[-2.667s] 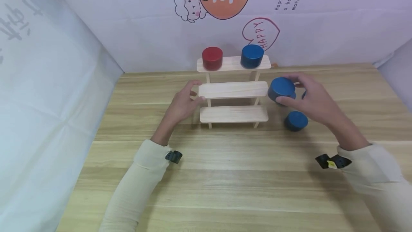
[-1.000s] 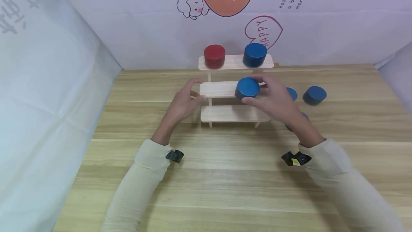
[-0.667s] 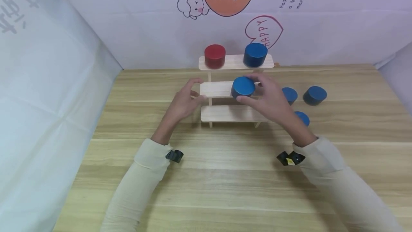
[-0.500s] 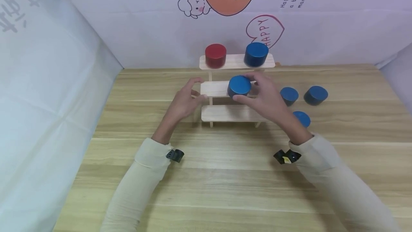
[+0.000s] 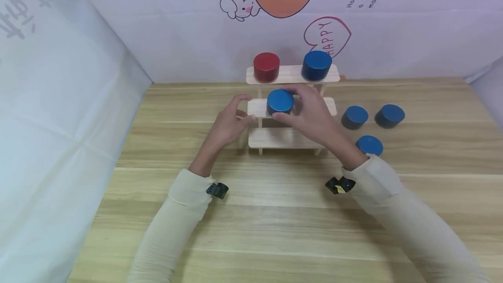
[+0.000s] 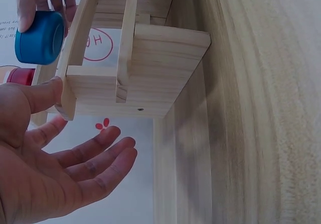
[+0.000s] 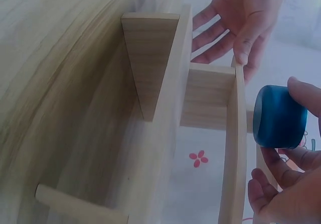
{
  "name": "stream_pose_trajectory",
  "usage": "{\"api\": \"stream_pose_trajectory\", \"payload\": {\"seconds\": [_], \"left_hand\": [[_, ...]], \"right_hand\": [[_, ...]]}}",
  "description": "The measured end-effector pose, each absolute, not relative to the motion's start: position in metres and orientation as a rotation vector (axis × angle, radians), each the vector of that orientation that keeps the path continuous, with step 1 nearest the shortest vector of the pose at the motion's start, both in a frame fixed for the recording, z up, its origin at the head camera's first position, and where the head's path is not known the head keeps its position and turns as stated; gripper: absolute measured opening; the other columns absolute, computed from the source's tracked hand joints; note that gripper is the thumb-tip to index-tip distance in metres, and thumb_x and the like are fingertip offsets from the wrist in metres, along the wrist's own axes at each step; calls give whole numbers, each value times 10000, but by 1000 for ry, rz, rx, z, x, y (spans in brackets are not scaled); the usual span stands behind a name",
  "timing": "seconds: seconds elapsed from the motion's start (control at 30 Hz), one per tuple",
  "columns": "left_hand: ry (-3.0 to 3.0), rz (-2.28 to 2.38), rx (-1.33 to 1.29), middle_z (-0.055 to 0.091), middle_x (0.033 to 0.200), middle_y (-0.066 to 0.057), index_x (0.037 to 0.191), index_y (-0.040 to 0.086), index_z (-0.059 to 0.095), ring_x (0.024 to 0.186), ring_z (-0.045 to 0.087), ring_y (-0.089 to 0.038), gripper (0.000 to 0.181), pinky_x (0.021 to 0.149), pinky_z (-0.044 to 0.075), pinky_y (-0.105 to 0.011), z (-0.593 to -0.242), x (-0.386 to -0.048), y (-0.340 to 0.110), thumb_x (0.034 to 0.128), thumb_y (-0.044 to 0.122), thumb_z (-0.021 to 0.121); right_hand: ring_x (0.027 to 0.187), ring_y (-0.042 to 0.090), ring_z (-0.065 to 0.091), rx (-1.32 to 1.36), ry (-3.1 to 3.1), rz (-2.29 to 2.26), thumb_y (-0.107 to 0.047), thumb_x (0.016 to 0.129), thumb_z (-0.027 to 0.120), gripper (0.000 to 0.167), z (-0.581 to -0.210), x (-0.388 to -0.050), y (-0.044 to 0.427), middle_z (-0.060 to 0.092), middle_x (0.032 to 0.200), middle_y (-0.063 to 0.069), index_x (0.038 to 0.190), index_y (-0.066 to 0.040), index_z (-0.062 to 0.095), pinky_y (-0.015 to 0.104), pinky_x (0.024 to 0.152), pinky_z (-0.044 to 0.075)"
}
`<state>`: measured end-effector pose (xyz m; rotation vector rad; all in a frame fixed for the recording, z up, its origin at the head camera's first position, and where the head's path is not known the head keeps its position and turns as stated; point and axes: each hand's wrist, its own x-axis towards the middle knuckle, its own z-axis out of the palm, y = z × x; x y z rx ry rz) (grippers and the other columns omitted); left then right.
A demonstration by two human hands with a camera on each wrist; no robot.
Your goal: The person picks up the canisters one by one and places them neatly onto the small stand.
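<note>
My right hand holds a blue round tin between thumb and fingers, over the left half of the middle tier of a small wooden stepped shelf. In the right wrist view a narrow gap shows between this tin and the tier's plank. My left hand pinches the left end of the middle tier; in the left wrist view its thumb presses the plank and the other fingers spread free. A red round tin and another blue tin stand on the top tier.
Beside the shelf, three blue tins sit on the wood-grain table, the nearest partly covered by my right forearm. A printed white cloth hangs close behind the shelf. More white cloth hangs at the left.
My right hand has carried the blue tin leftward from beside the shelf to over the left half of the middle tier. My left hand keeps its hold on the shelf.
</note>
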<state>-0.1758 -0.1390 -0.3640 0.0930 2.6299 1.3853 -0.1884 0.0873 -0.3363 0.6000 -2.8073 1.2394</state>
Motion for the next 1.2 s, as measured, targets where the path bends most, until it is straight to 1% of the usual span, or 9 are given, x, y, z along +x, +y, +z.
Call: {"api": "stream_pose_trajectory", "payload": {"seconds": [0.27, 0.63, 0.93, 1.2], "left_hand": [[2621, 1390, 120, 587, 1300, -106, 1464, 247, 427, 1128, 592, -254, 513, 838, 528, -437, -363, -177, -138, 996, 253, 636], [2632, 1377, 106, 594, 1293, -100, 1469, 256, 429, 1123, 594, -253, 516, 836, 524, -449, -362, -177, -137, 996, 255, 635], [2626, 1386, 90, 586, 1299, -121, 1482, 255, 421, 1137, 585, -266, 523, 830, 525, -457, -362, -176, -137, 1001, 274, 626], [2622, 1398, 73, 589, 1298, -109, 1475, 257, 427, 1135, 583, -259, 514, 820, 529, -447, -363, -175, -139, 1001, 266, 624]], "right_hand": [[1294, 297, 427, 591, -2799, 1279, -309, 824, 846, 720, -337, -191, 77, 535, 1379, 120, 1405, -42, 517, 523, 1062, 369], [1287, 313, 419, 566, -2809, 1252, -312, 829, 840, 741, -338, -193, 66, 527, 1395, 134, 1424, -30, 500, 510, 1047, 386], [1277, 312, 442, 584, -2797, 1240, -275, 829, 844, 716, -342, -196, 60, 548, 1362, 137, 1411, -19, 514, 489, 1054, 389], [1258, 310, 454, 589, -2790, 1232, -295, 832, 842, 706, -345, -195, 57, 563, 1344, 137, 1401, -21, 526, 490, 1048, 385]]}}
